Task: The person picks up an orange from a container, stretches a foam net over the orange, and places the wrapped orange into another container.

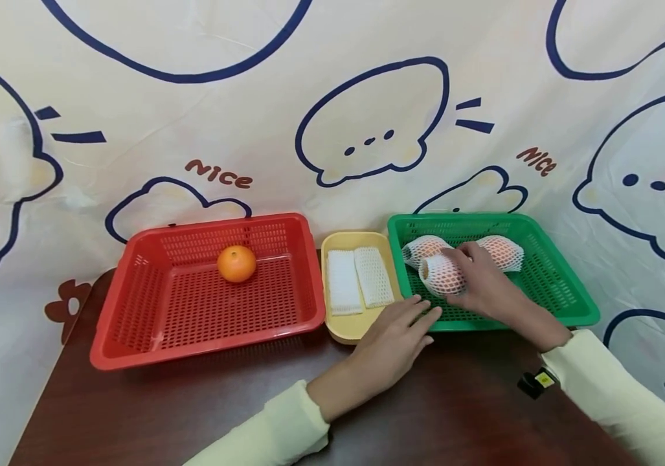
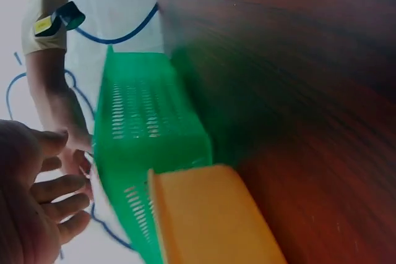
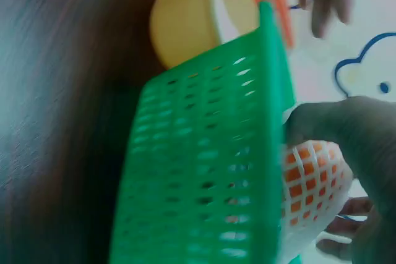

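My right hand (image 1: 486, 288) holds an orange in a white foam net sleeve (image 1: 440, 278), with thumb and fingers on either side, inside the green basket (image 1: 542, 321). The orange's bare top peeks from the sleeve's open end. Behind it lies a second sleeved orange (image 1: 423, 248), and another sleeved orange (image 1: 500, 252) sits to the right. My left hand (image 1: 390, 343), fingers extended, hovers by the green basket's front left corner and grips nothing. Beside it, the yellow tray (image 1: 348, 331) carries two flat sleeves, one left (image 1: 344, 283) and one right (image 1: 375, 278).
To the left stands a red basket (image 1: 105, 323) with one bare orange (image 1: 236, 263) in it. All three containers rest side by side on a dark wooden table (image 1: 221, 395). A cartoon-printed cloth (image 1: 274, 129) hangs close behind them.
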A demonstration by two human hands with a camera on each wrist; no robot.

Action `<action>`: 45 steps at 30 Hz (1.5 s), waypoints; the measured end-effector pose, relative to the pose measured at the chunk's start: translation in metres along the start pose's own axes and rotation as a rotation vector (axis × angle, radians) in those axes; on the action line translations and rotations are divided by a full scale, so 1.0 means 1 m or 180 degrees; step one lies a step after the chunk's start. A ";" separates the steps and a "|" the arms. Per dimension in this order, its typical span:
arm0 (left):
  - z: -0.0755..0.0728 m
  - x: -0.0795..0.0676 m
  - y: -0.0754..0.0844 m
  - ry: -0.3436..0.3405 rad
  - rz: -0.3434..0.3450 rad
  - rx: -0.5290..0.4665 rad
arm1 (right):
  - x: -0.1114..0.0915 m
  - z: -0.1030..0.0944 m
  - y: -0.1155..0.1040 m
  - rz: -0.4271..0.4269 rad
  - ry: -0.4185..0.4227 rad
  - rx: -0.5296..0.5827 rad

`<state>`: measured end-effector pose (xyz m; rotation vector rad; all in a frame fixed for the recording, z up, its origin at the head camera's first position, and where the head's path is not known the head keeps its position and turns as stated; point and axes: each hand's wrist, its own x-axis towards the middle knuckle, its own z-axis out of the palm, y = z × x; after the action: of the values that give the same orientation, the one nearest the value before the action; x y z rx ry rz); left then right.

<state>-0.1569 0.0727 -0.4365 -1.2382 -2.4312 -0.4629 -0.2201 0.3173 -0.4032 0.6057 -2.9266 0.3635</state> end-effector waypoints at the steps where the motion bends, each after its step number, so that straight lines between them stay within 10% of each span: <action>1: 0.003 0.003 0.001 -0.0058 0.0004 0.0060 | 0.001 0.003 0.004 0.0010 -0.0098 -0.0019; 15: 0.017 0.016 0.001 -0.0660 0.0045 0.0603 | 0.006 0.028 0.019 0.0140 -0.0573 0.0115; 33: 0.024 0.010 -0.005 -0.0282 0.0120 0.0454 | 0.009 0.030 0.022 0.0094 -0.0590 0.0086; 45: -0.015 -0.030 -0.015 -0.0636 -0.0409 0.0307 | 0.020 0.016 0.005 0.0324 -0.0888 0.0309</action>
<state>-0.1508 0.0365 -0.4391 -1.1413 -2.6779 -0.2636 -0.2419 0.3096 -0.4158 0.5623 -3.2317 0.4698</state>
